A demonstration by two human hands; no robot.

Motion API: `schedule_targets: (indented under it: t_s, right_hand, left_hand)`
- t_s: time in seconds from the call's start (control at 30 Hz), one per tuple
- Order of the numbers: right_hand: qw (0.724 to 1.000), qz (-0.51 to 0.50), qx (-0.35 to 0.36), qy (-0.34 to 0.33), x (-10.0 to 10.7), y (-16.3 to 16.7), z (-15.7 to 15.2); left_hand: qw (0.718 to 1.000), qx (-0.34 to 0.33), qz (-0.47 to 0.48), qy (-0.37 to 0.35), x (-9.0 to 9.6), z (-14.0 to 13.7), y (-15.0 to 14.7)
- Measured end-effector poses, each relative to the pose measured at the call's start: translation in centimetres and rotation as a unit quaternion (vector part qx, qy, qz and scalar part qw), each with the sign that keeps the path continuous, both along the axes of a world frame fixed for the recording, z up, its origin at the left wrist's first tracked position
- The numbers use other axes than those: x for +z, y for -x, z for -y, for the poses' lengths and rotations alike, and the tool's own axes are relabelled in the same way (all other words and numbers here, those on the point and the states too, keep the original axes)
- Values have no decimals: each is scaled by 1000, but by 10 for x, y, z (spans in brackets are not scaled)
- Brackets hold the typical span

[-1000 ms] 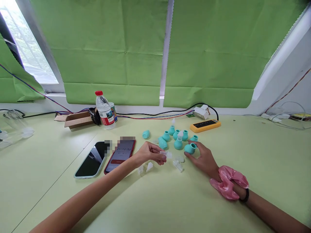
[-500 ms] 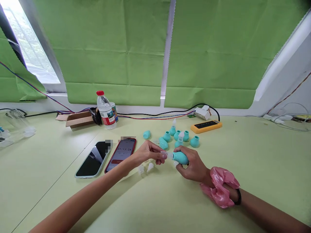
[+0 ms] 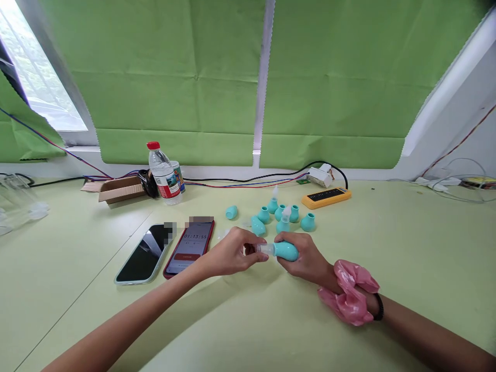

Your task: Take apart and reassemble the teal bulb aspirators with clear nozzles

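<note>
In the head view my right hand (image 3: pixel 304 254) is closed round a teal rubber bulb (image 3: pixel 285 250), held on its side with its neck to the left. A clear plastic nozzle (image 3: pixel 266 249) sits at the bulb's neck. The thumb and fingers of my left hand (image 3: pixel 242 251) pinch this nozzle; its far end is hidden by them. Just beyond my hands stand several more teal bulbs (image 3: pixel 308 222), two with clear tips in their necks. One bulb (image 3: pixel 231 212) lies on its side, apart from the group.
Left of my hands lie a dark-screened phone (image 3: pixel 142 256) and a red-cased phone (image 3: pixel 191 248) showing a timer. Farther back are a water bottle (image 3: pixel 166 178), an open cardboard box (image 3: pixel 122 191), a yellow power strip (image 3: pixel 326 198) and cables along the wall.
My left hand has turned and shifted its fingers on the clear nozzle. My right hand keeps hold of the bulb, now wrapped further round it. The view has shifted slightly.
</note>
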State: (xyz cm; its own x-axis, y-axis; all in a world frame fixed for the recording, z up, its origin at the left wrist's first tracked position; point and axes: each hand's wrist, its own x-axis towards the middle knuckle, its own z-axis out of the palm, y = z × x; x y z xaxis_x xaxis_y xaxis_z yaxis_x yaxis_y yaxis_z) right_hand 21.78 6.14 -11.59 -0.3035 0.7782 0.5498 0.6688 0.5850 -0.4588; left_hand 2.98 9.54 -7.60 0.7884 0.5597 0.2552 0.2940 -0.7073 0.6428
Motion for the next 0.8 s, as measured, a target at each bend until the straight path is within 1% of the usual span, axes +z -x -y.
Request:
schedule_targets:
  t_s: [0.1,0.2,0.3,0.4,0.47,0.53,0.6,0.67,0.7,0.73,0.8]
  right_hand:
    - [997,-28,24,66,6,1,2]
    - [985,-59,58,150,8,2,1]
    - [967,-96,74,225,8,2,0]
    - [955,-110,81,264,10,3,-1]
    - [953,-107,89,270,12,3,-1]
    - [953,-119,73,269,12,3,-2]
    - [952,-145,44,266,11,1,-4]
    - [956,-161,15,246,10,-1,-7]
    - [959,-162,5,230,9,-2,-8]
    - [963,-162,-4,214,8,-4,-10]
    - [967,-162,-9,195,7,-6,-12]
  left_hand:
    - [995,-29,-25,-89,4,5,1]
    - [985,-44,-50,-160,3,7,0]
    - [977,-35,-67,-202,2,9,-1]
    - [972,-37,-79,-220,3,10,0]
    - [975,-54,-74,-203,6,7,1]
    - [984,-54,-45,-167,8,1,4]
    - [991,-24,-11,-131,8,-9,8]
    - [993,18,-11,-114,4,-22,13]
    - [992,37,-25,-120,0,-29,15]
    - [987,58,-41,-146,-4,-35,17]
    - [967,95,-95,-218,-14,-44,19]
